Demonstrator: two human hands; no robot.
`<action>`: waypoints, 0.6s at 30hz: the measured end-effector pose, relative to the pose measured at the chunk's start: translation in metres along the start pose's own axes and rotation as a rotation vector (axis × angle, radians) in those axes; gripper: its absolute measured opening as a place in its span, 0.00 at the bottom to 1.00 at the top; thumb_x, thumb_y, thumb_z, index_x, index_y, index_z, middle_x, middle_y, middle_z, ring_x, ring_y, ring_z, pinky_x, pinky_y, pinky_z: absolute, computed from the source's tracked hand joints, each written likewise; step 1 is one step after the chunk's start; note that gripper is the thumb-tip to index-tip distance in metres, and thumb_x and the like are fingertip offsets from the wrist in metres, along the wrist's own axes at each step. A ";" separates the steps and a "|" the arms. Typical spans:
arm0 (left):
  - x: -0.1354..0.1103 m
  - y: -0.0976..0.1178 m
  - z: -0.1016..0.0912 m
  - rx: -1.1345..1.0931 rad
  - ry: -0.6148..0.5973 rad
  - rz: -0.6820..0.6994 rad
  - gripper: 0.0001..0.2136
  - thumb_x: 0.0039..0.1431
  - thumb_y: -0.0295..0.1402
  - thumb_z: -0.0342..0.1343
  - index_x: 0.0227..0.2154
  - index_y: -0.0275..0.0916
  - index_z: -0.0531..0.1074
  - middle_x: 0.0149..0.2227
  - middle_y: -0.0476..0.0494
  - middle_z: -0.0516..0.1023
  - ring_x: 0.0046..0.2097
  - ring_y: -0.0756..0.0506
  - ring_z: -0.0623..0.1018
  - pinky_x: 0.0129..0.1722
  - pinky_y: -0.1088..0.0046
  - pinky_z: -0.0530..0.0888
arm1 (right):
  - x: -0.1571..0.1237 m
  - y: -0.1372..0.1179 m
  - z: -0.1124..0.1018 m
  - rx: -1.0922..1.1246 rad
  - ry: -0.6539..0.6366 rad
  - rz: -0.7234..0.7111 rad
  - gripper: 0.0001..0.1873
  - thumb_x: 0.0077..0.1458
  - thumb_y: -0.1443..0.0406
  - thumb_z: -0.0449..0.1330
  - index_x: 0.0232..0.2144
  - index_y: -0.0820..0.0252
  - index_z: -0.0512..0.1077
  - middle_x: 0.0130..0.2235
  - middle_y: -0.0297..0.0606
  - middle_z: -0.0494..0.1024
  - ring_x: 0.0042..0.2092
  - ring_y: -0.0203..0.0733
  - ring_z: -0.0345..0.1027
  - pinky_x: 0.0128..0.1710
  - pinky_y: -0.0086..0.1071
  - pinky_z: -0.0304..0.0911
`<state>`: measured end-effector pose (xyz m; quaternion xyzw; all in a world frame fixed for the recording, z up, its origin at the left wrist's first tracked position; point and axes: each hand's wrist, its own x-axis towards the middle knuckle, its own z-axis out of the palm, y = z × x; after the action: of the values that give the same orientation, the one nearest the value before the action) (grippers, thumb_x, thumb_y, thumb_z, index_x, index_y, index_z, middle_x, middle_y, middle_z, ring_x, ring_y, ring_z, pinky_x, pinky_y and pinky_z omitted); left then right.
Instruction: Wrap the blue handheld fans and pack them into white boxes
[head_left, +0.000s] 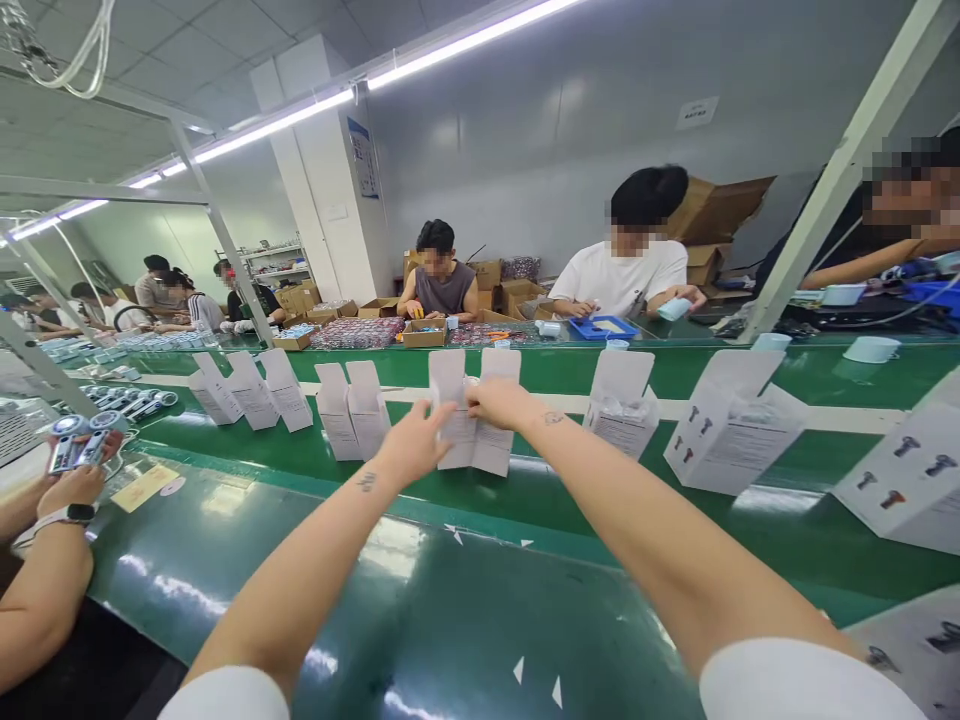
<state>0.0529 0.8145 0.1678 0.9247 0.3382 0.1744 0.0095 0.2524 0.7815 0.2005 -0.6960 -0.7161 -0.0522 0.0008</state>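
Both my arms reach far forward over the green conveyor belt [465,610]. My left hand [413,442] and my right hand [500,402] meet at a pair of open white product boxes [475,440] standing on the belt. The fingers of both hands are pinched on the box's upper edge, near a raised flap [448,377]. Similar open white boxes [351,410] stand in a row to either side along the belt.
More white boxes [725,425] with printed product pictures stand at the right. A co-worker's hands [71,490] at the left hold small devices. Other people sit across the belt among cardboard cartons [425,333] and a blue tray [604,327]. A slanted metal frame post [832,180] rises at right.
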 end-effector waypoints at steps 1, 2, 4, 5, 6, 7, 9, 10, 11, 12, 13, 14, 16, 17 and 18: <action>0.002 0.013 0.005 0.025 -0.068 -0.070 0.26 0.57 0.41 0.57 0.58 0.49 0.59 0.55 0.36 0.66 0.50 0.37 0.76 0.45 0.62 0.73 | -0.002 -0.009 0.001 -0.006 0.010 -0.030 0.12 0.61 0.60 0.54 0.41 0.57 0.75 0.44 0.46 0.79 0.48 0.50 0.71 0.44 0.37 0.61; 0.005 0.022 0.010 0.045 -0.116 -0.155 0.26 0.56 0.42 0.58 0.57 0.48 0.60 0.53 0.35 0.66 0.47 0.36 0.77 0.42 0.62 0.73 | -0.006 -0.016 0.004 -0.015 0.019 -0.054 0.12 0.61 0.62 0.54 0.42 0.57 0.75 0.44 0.46 0.79 0.48 0.50 0.71 0.45 0.38 0.60; 0.012 0.031 0.017 0.060 -0.157 -0.282 0.24 0.57 0.42 0.57 0.55 0.45 0.60 0.50 0.34 0.68 0.44 0.36 0.78 0.40 0.63 0.73 | -0.016 -0.026 0.010 -0.041 0.040 -0.084 0.13 0.61 0.65 0.52 0.45 0.58 0.73 0.44 0.47 0.79 0.49 0.51 0.71 0.47 0.40 0.58; 0.015 0.031 0.019 0.059 -0.156 -0.312 0.22 0.58 0.41 0.55 0.54 0.43 0.60 0.49 0.34 0.69 0.44 0.37 0.78 0.39 0.64 0.73 | -0.023 -0.029 0.014 -0.055 0.051 -0.091 0.15 0.60 0.67 0.52 0.48 0.60 0.71 0.45 0.49 0.79 0.49 0.51 0.70 0.48 0.41 0.57; 0.018 0.029 0.020 0.058 -0.149 -0.327 0.21 0.59 0.40 0.54 0.54 0.42 0.60 0.48 0.34 0.69 0.44 0.37 0.78 0.39 0.65 0.73 | -0.029 -0.030 0.017 -0.069 0.062 -0.095 0.18 0.60 0.69 0.51 0.52 0.61 0.68 0.45 0.50 0.78 0.49 0.51 0.70 0.48 0.42 0.56; 0.020 0.025 0.020 0.057 -0.140 -0.332 0.20 0.60 0.39 0.53 0.53 0.41 0.59 0.47 0.34 0.70 0.44 0.38 0.78 0.39 0.65 0.72 | -0.035 -0.031 0.020 -0.082 0.070 -0.097 0.21 0.60 0.70 0.50 0.56 0.63 0.64 0.45 0.52 0.78 0.49 0.51 0.70 0.48 0.42 0.55; 0.022 0.018 0.018 0.061 -0.130 -0.333 0.17 0.61 0.37 0.52 0.52 0.43 0.60 0.46 0.36 0.72 0.45 0.39 0.77 0.41 0.67 0.72 | -0.044 -0.029 0.023 -0.098 0.078 -0.100 0.27 0.60 0.73 0.47 0.62 0.65 0.55 0.45 0.54 0.78 0.48 0.50 0.71 0.47 0.42 0.55; 0.023 0.014 0.017 0.067 -0.127 -0.330 0.15 0.62 0.36 0.51 0.50 0.43 0.61 0.45 0.37 0.72 0.46 0.39 0.77 0.41 0.67 0.71 | -0.046 -0.027 0.024 -0.103 0.078 -0.100 0.29 0.60 0.74 0.46 0.63 0.65 0.52 0.45 0.54 0.78 0.48 0.50 0.71 0.47 0.41 0.55; 0.024 0.011 0.015 0.074 -0.125 -0.329 0.13 0.62 0.34 0.50 0.49 0.43 0.62 0.45 0.37 0.73 0.46 0.40 0.77 0.42 0.67 0.71 | -0.048 -0.025 0.024 -0.106 0.078 -0.097 0.31 0.59 0.74 0.46 0.64 0.66 0.49 0.45 0.54 0.78 0.48 0.50 0.71 0.46 0.41 0.55; 0.025 0.009 0.012 0.083 -0.124 -0.331 0.11 0.63 0.34 0.49 0.47 0.43 0.63 0.44 0.37 0.73 0.46 0.40 0.77 0.42 0.67 0.71 | -0.048 -0.022 0.023 -0.108 0.076 -0.091 0.32 0.59 0.75 0.46 0.65 0.66 0.48 0.44 0.54 0.78 0.47 0.50 0.71 0.46 0.40 0.54; 0.026 0.006 0.010 0.093 -0.126 -0.335 0.09 0.63 0.33 0.48 0.46 0.42 0.64 0.43 0.36 0.74 0.45 0.39 0.77 0.42 0.66 0.71 | -0.047 -0.019 0.023 -0.108 0.072 -0.084 0.33 0.58 0.75 0.47 0.65 0.67 0.47 0.43 0.54 0.79 0.47 0.50 0.72 0.46 0.40 0.54; 0.028 0.004 0.007 0.102 -0.129 -0.340 0.09 0.63 0.32 0.47 0.45 0.41 0.65 0.43 0.36 0.75 0.45 0.39 0.77 0.42 0.66 0.71 | -0.045 -0.016 0.022 -0.107 0.068 -0.078 0.34 0.57 0.76 0.48 0.65 0.68 0.48 0.42 0.54 0.79 0.46 0.50 0.72 0.45 0.39 0.54; 0.033 0.000 0.000 0.119 -0.143 -0.345 0.08 0.63 0.30 0.46 0.44 0.41 0.65 0.42 0.36 0.76 0.45 0.39 0.77 0.42 0.66 0.70 | -0.041 -0.011 0.021 -0.100 0.057 -0.070 0.36 0.54 0.77 0.51 0.64 0.68 0.48 0.41 0.53 0.80 0.43 0.49 0.73 0.44 0.39 0.55; 0.036 -0.002 -0.003 0.126 -0.152 -0.349 0.09 0.63 0.29 0.46 0.44 0.42 0.66 0.41 0.36 0.76 0.46 0.39 0.77 0.42 0.66 0.70 | -0.038 -0.008 0.020 -0.095 0.054 -0.071 0.36 0.54 0.77 0.52 0.64 0.68 0.49 0.40 0.52 0.80 0.41 0.49 0.73 0.44 0.39 0.56; 0.039 -0.004 -0.006 0.133 -0.163 -0.356 0.09 0.63 0.29 0.46 0.43 0.42 0.66 0.41 0.36 0.77 0.46 0.39 0.77 0.42 0.65 0.71 | -0.036 -0.006 0.019 -0.089 0.055 -0.075 0.36 0.54 0.77 0.52 0.64 0.67 0.50 0.40 0.52 0.80 0.41 0.49 0.73 0.43 0.38 0.56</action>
<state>0.0761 0.8410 0.1854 0.8601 0.5051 0.0718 0.0062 0.2488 0.7470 0.1785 -0.6662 -0.7385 -0.1032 -0.0126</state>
